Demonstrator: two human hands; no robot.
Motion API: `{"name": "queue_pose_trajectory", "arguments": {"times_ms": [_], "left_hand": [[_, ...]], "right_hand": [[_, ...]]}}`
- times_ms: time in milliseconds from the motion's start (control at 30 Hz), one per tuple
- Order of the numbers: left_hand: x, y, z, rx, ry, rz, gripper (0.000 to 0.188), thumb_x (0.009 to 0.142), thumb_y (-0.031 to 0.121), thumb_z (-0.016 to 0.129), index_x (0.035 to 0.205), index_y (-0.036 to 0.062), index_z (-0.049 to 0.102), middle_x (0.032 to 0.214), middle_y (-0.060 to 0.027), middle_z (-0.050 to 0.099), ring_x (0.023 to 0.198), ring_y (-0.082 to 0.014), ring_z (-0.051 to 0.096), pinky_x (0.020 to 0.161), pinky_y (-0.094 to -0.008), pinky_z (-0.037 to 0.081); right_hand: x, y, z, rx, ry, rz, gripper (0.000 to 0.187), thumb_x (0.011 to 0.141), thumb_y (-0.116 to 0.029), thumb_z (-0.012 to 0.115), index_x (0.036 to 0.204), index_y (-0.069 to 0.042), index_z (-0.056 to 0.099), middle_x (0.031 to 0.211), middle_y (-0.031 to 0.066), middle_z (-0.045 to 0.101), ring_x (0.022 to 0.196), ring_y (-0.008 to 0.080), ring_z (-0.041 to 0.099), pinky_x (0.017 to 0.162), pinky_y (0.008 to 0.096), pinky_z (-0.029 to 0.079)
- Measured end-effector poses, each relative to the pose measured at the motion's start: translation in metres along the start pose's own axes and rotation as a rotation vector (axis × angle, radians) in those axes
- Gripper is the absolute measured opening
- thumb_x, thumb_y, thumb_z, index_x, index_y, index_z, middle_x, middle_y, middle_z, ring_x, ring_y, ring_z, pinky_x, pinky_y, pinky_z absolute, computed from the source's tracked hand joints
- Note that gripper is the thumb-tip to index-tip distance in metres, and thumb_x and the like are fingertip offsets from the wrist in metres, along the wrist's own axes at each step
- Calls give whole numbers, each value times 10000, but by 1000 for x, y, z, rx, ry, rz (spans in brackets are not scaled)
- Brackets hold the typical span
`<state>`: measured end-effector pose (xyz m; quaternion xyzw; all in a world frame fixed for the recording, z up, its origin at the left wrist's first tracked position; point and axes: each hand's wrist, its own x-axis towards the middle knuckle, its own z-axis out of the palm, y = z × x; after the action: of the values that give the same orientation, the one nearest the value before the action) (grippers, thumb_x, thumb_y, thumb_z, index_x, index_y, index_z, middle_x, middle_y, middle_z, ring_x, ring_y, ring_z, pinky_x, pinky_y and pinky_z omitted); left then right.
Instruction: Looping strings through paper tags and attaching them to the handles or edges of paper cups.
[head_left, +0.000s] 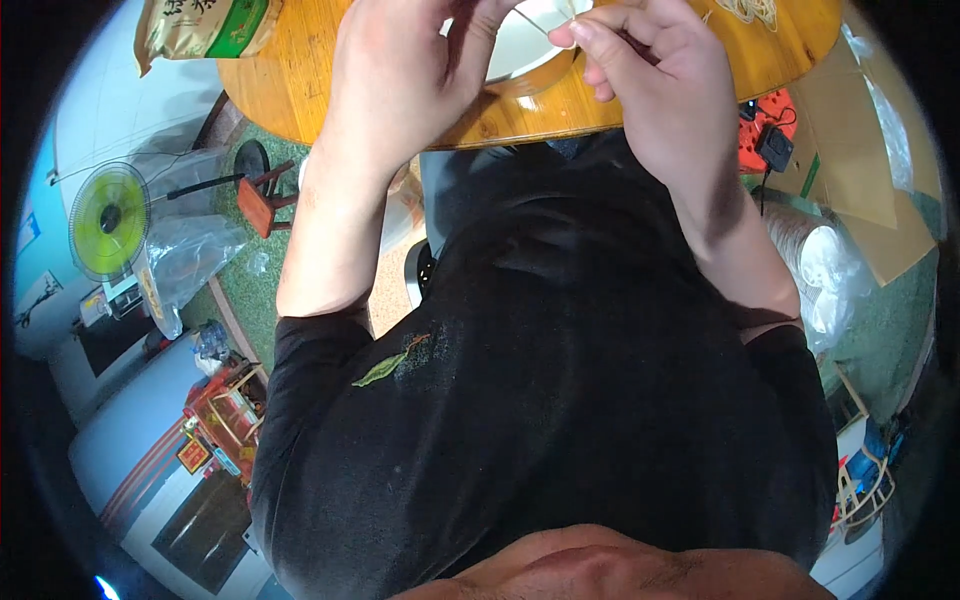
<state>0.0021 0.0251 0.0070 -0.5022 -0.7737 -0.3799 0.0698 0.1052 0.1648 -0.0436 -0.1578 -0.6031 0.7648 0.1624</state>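
Observation:
Over a white bowl (520,62) on the table's near side, both hands are raised close together. My right hand (665,85) is closed, its thumb and forefinger pinching a thin pale strand (532,22). That strand slants up to the fingertips of my left hand (415,65), whose fingers are curled and partly cut off by the upper edge. What the strand is made of is too small to tell. A loose pile of similar thin, pale strands (750,10) lies on the table to the right.
The round wooden table (285,95) carries a tan and green bag (208,28) at the left. A green fan (110,220) and a small reddish stool (258,205) stand on the left. Cardboard (850,150), a red power strip (765,130) and plastic-wrapped rolls (825,260) are at the right.

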Motion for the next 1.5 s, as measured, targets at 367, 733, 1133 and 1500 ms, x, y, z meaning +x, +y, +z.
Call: {"name": "queue_pose_trajectory", "arguments": {"times_ms": [367, 733, 1133, 1500], "left_hand": [[21, 1, -4, -57, -124, 379, 255, 815, 3, 740, 1060, 14, 669, 896, -134, 681, 789, -321, 673, 698, -408, 525], [24, -14, 21, -386, -13, 326, 178, 800, 10, 759, 955, 35, 677, 845, -133, 673, 787, -336, 667, 690, -389, 520], [5, 3, 0, -977, -212, -245, 179, 997, 38, 671, 1162, -18, 630, 918, -36, 695, 877, -89, 653, 717, -240, 507], [3, -2, -14, -387, -402, -454, 203, 951, -16, 709, 1138, -14, 628, 935, -31, 665, 804, -86, 641, 708, -230, 524]], "right_hand": [[8, -28, -7, -367, -78, 132, 95, 972, -44, 650, 1015, 36, 675, 840, 34, 685, 694, 89, 595, 643, 244, 486], [30, 21, -32, 311, -728, -603, 63, 981, -26, 638, 1009, 20, 671, 904, 6, 665, 803, 70, 591, 721, 236, 487], [3, -15, -16, -184, -203, 144, 87, 1005, -27, 617, 1068, 14, 660, 870, -3, 646, 772, 60, 585, 704, 225, 484], [-2, 10, -16, 1, -160, -1, 86, 1017, -40, 615, 1057, 30, 643, 877, 23, 660, 752, 73, 604, 702, 214, 501]]}}
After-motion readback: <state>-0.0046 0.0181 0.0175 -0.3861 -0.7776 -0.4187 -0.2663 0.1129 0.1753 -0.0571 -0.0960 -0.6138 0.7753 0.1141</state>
